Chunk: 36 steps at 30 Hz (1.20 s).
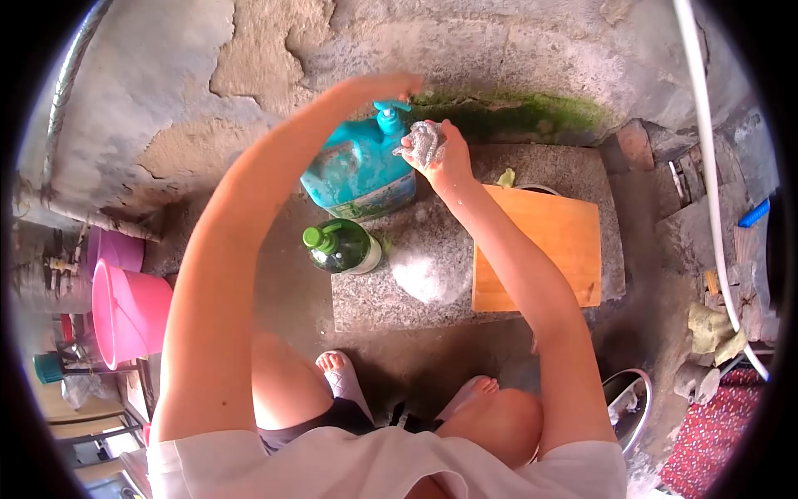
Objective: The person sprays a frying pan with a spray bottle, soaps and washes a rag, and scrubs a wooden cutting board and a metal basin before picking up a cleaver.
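Observation:
Wrapped round a grey mesh scrubber [428, 143], my right hand [449, 162] is beside the pump top of a large teal bottle [357, 170]. My left hand [403, 85] is just above the pump, blurred, and its fingers cannot be made out. Below the teal bottle stands a green bottle [341, 248] with a bright green cap. White foam [428, 274] lies on the stone slab [399, 312]. An orange board [557, 241] rests on the slab's right part, partly under my right forearm.
A pink bucket [133, 312] and a purple one [116, 248] stand at the left. Behind the slab is a peeling wall [465, 41] with green moss. A white pipe [706, 150] runs down the right side, near a metal basin [636, 407] and red patterned cloth [715, 441].

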{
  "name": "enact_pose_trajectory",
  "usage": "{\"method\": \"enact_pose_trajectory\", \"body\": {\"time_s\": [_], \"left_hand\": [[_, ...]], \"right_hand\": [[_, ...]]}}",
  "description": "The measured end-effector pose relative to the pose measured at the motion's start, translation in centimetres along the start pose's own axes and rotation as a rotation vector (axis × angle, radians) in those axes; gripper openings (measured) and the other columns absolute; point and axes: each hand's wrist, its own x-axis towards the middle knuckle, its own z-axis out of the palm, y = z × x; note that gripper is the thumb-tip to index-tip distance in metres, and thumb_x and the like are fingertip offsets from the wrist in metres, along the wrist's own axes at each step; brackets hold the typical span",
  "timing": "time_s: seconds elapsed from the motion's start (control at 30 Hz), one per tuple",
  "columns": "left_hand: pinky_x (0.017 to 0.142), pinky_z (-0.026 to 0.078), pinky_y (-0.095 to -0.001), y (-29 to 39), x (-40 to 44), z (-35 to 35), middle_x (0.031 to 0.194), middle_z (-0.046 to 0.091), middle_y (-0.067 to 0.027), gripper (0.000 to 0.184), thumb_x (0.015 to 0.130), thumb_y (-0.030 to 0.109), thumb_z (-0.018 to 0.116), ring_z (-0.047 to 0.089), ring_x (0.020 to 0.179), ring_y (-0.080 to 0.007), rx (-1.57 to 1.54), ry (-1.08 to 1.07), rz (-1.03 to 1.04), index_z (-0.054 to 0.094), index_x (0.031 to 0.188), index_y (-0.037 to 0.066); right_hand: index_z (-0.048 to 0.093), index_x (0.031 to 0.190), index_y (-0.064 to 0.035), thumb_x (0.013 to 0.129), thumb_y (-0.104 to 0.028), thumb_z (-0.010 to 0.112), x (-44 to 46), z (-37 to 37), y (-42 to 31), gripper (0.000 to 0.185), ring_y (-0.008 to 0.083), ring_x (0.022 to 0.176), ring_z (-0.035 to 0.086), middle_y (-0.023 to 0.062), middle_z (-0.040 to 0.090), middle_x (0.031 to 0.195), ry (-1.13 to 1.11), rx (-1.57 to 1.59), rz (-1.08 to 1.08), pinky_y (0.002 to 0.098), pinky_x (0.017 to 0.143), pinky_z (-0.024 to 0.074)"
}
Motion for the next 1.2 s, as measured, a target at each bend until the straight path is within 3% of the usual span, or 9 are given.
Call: {"method": "enact_pose_trajectory", "body": {"time_s": [0.07, 0.23, 0.3, 0.47, 0.8, 0.9, 0.93, 1.0, 1.2], "left_hand": [[0.085, 0.038, -0.0362, -1.5, 0.6, 1.0, 0.102, 0.058, -0.0128, 0.047, 0.088, 0.044, 0.032, 0.052, 0.095, -0.0270, 0.108, -0.036, 0.138, 0.055, 0.105, 0.006], [0.085, 0.039, -0.0376, 1.0, -1.3, 2.3, 0.107, 0.057, -0.0132, 0.046, 0.089, 0.041, 0.032, 0.053, 0.097, -0.0271, -0.047, 0.243, -0.186, 0.053, 0.108, 0.005], [0.084, 0.039, -0.0373, 0.0, -0.1, -0.4, 0.107, 0.057, -0.0125, 0.046, 0.089, 0.041, 0.031, 0.053, 0.097, -0.0256, -0.224, 0.016, -0.108, 0.052, 0.109, 0.004], [0.083, 0.041, -0.0394, -1.6, 0.8, 2.8, 0.107, 0.057, -0.0130, 0.045, 0.090, 0.038, 0.031, 0.055, 0.097, -0.0255, -0.047, 0.004, 0.012, 0.051, 0.111, 0.004], [0.084, 0.041, -0.0375, -0.7, -0.1, 2.4, 0.109, 0.056, -0.0130, 0.044, 0.088, 0.041, 0.036, 0.053, 0.100, -0.0273, -0.046, 0.058, -0.053, 0.050, 0.116, 0.010], [0.088, 0.040, -0.0373, 0.9, -1.3, 0.5, 0.120, 0.049, -0.0113, 0.041, 0.088, 0.038, 0.036, 0.048, 0.108, -0.0287, 0.218, 0.089, -0.064, 0.049, 0.117, 0.013], [0.084, 0.043, -0.0369, 3.3, -2.4, -0.9, 0.117, 0.052, -0.0109, 0.039, 0.090, 0.033, 0.034, 0.053, 0.101, -0.0277, 0.169, 0.118, -0.298, 0.050, 0.116, 0.010], [0.080, 0.045, -0.0375, 0.3, -1.2, -0.9, 0.114, 0.053, -0.0124, 0.038, 0.091, 0.031, 0.031, 0.056, 0.095, -0.0284, 0.025, 0.122, 0.145, 0.051, 0.112, 0.007], [0.077, 0.045, -0.0385, -2.3, 1.1, 3.6, 0.104, 0.057, -0.0136, 0.042, 0.091, 0.035, 0.029, 0.058, 0.089, -0.0279, 0.327, 0.256, 0.103, 0.053, 0.106, 0.004]], "right_hand": [[0.046, 0.096, -0.0085, 0.090, -0.040, 0.032, -0.8, 0.7, -0.1, 0.034, 0.0325, 0.069, 0.056, 0.0127, 0.054, 0.084, 0.002, -0.048, -0.015, 0.0464, 0.064, 0.0430], [0.048, 0.097, -0.0103, 0.091, -0.045, 0.020, -1.4, 0.7, 0.1, 0.045, 0.0351, 0.074, 0.054, 0.0118, 0.053, 0.087, 0.067, -0.008, -0.068, 0.0515, 0.070, 0.0407], [0.048, 0.097, -0.0105, 0.092, -0.043, 0.018, -1.6, 0.0, 0.1, 0.045, 0.0363, 0.076, 0.052, 0.0121, 0.053, 0.085, 0.079, 0.009, -0.079, 0.0536, 0.073, 0.0395], [0.047, 0.099, -0.0044, 0.091, -0.026, 0.036, -0.9, -1.5, -0.4, 0.025, 0.0273, 0.076, 0.057, 0.0088, 0.055, 0.087, 0.130, -0.040, -0.256, 0.0414, 0.067, 0.0501], [0.047, 0.092, -0.0088, 0.093, -0.038, 0.027, -0.5, -0.6, -0.2, 0.036, 0.0301, 0.073, 0.053, 0.0088, 0.052, 0.086, 0.159, 0.007, -0.211, 0.0476, 0.065, 0.0455], [0.047, 0.096, -0.0089, 0.092, -0.038, 0.025, 0.3, -0.1, -0.1, 0.036, 0.0368, 0.088, 0.049, 0.0119, 0.051, 0.092, 0.070, 0.155, -0.170, 0.0563, 0.081, 0.0378], [0.047, 0.096, -0.0082, 0.092, -0.038, 0.026, 0.3, 0.0, 0.0, 0.037, 0.0369, 0.089, 0.049, 0.0115, 0.051, 0.092, 0.120, 0.199, -0.184, 0.0566, 0.081, 0.0381], [0.046, 0.098, -0.0075, 0.092, -0.039, 0.027, -0.1, -0.4, -0.1, 0.037, 0.0368, 0.088, 0.050, 0.0110, 0.051, 0.093, 0.187, 0.128, -0.215, 0.0564, 0.081, 0.0389], [0.044, 0.102, -0.0082, 0.092, -0.041, 0.026, 0.4, -2.5, 0.0, 0.039, 0.0379, 0.085, 0.051, 0.0110, 0.051, 0.097, 0.111, 0.127, -0.223, 0.0567, 0.081, 0.0393]]}}
